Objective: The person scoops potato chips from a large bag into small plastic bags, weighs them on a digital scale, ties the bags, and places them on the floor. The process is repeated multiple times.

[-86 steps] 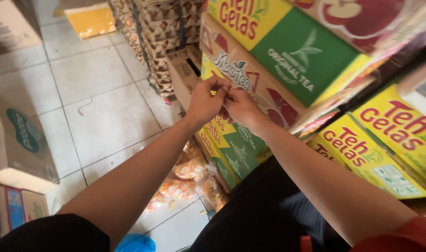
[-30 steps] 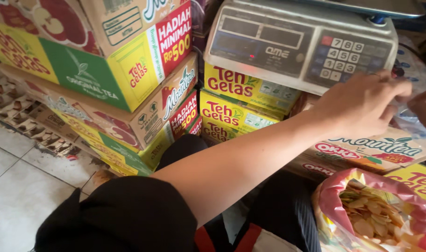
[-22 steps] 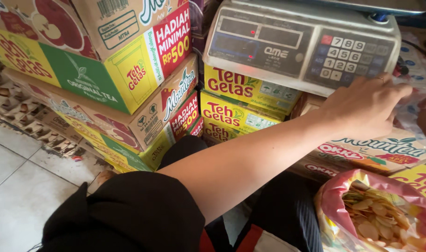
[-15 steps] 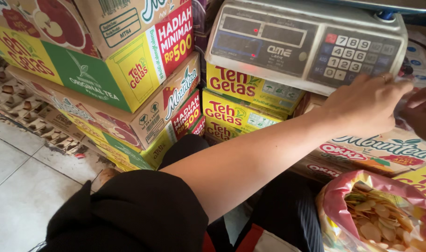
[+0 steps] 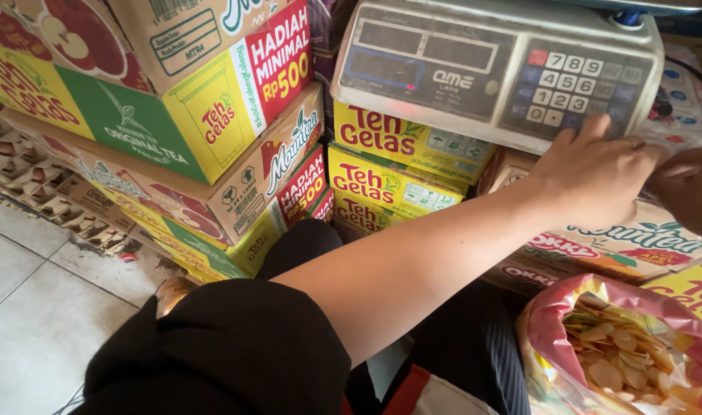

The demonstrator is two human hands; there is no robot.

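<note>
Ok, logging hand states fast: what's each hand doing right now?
Left hand: fingers loosely curled at the weighing scale keypad, holding nothing visible.
Right hand: mostly out of frame; cannot be told.

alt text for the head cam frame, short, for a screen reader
The person's left hand reaches across to the keypad edge of a grey electronic scale set on stacked yellow drink cartons, while the right hand meets it at the frame's right edge. A pink bag of pale chips lies open at lower right, and more cartons stand stacked at left above a tiled floor.
</note>
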